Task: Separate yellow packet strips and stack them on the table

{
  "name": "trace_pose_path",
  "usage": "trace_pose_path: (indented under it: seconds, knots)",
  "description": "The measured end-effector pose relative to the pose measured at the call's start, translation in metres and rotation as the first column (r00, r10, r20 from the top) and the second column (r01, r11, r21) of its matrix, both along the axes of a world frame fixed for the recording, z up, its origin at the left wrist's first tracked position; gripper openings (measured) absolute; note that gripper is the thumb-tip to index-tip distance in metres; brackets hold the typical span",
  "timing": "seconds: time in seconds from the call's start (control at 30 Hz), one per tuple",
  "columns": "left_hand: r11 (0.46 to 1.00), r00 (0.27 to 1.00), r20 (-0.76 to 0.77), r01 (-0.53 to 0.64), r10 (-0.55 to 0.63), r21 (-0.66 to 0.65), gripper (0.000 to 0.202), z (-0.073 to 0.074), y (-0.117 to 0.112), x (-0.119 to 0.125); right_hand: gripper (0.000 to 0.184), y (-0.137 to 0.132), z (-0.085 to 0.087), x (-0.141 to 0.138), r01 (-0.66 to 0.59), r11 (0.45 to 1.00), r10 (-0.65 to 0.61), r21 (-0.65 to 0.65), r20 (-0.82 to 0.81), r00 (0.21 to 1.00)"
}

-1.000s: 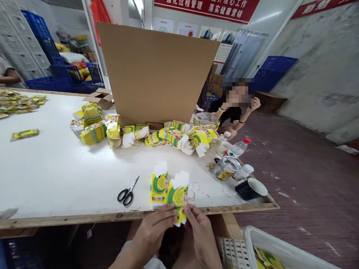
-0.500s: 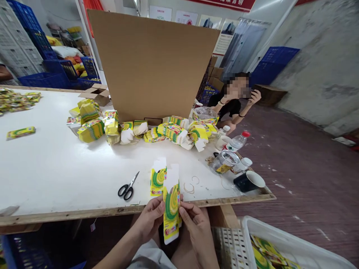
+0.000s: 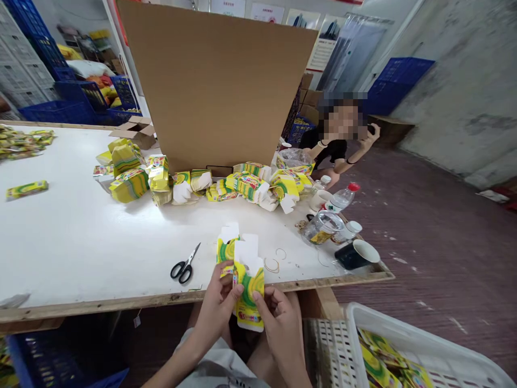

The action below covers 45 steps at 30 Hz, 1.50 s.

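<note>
"Where was the yellow-green printed carton (image 3: 251, 284)?"
"Held over the near edge of the white table (image 3: 100, 237)."
"Fingers?"
"Left hand (image 3: 220, 299) pinched its left side, right hand (image 3: 280, 317) its right; both thumbs pressed the front."
"Nearby?"
"Black-handled scissors (image 3: 185, 270) lay left (points facing far); a second carton (image 3: 225, 251), partly hidden, lay just beyond."

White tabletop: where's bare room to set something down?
Widest: left of the black-handled scissors, nearer than the lone packet. Narrower: between scissors and yellow carton stacks. Crowded: before the cardboard panel, and the right corner with clear jar, red-capped bottle, dark mug.
</note>
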<state>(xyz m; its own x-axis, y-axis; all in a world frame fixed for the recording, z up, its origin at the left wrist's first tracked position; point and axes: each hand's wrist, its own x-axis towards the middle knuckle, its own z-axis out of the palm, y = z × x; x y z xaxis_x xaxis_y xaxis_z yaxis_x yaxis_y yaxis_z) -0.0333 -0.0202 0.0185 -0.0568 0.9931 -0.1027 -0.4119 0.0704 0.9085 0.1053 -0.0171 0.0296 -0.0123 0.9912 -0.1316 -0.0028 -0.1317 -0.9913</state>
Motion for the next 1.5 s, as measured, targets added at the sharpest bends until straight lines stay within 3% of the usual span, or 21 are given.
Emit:
trace_pose_path:
  seconds: [0.1, 0.2, 0.3, 0.4, 0.53, 0.67, 0.87, 0.97, 1.13, 1.3, 1.5]
  knots:
    - [0.995, 0.995, -0.076, 0.073, -0.069, 0.063, 0.062, 0.007, -0.004, -0.007, 0.037, 0.004, 0.005, 0.005, -0.012, 0.997, 0.013, 0.078, -0.008, 1.000]
    - [0.978, 0.976, -0.118, 0.193, -0.183, 0.080, 0.052, 0.016, -0.006, -0.015, 0.052, 0.009, 0.012, 0.014, -0.102, 0.986, 0.107, 0.136, -0.032, 0.994]
    - [0.946, 0.949, -0.027, 0.315, -0.314, 0.072, 0.039, 0.022, -0.007, -0.019, 0.030, 0.014, 0.019, 0.022, -0.223, 0.965, 0.227, 0.140, -0.014, 0.974]
    - [0.922, 0.916, 0.107, 0.383, -0.387, 0.064, 0.039, 0.024, -0.008, -0.019, 0.018, 0.018, 0.022, 0.026, -0.250, 0.954, 0.243, 0.167, 0.059, 0.968]
    - [0.918, 0.905, 0.155, 0.394, -0.395, 0.040, 0.068, 0.021, -0.009, -0.020, 0.017, 0.020, 0.020, 0.021, -0.178, 0.952, 0.153, 0.247, 0.117, 0.981]
    - [0.928, 0.927, 0.051, 0.371, -0.372, 0.013, 0.051, 0.015, -0.007, -0.024, 0.025, 0.022, 0.016, 0.021, -0.086, 0.973, 0.067, 0.215, 0.095, 0.993]
    - [0.963, 0.937, -0.250, 0.264, -0.244, 0.047, 0.042, 0.009, -0.005, -0.024, 0.034, 0.027, 0.023, 0.028, -0.286, 0.955, 0.261, 0.080, 0.231, 0.937]
    - [0.946, 0.930, -0.211, 0.318, -0.300, 0.055, 0.047, 0.011, -0.007, -0.023, 0.034, 0.027, 0.025, 0.023, -0.305, 0.948, 0.250, 0.088, 0.386, 0.888]
    - [0.939, 0.939, -0.007, 0.343, -0.343, 0.010, 0.056, 0.016, -0.007, -0.021, 0.029, 0.026, 0.027, 0.013, -0.305, 0.943, 0.182, 0.136, 0.557, 0.810]
    - [0.945, 0.941, 0.086, 0.325, -0.326, 0.025, 0.057, 0.020, -0.004, -0.021, 0.027, 0.025, 0.024, 0.018, -0.345, 0.928, 0.242, 0.139, 0.477, 0.845]
    - [0.944, 0.941, 0.078, 0.327, -0.330, 0.053, 0.049, 0.018, -0.004, -0.010, 0.028, 0.020, 0.018, 0.020, -0.192, 0.964, 0.150, 0.186, 0.217, 0.965]
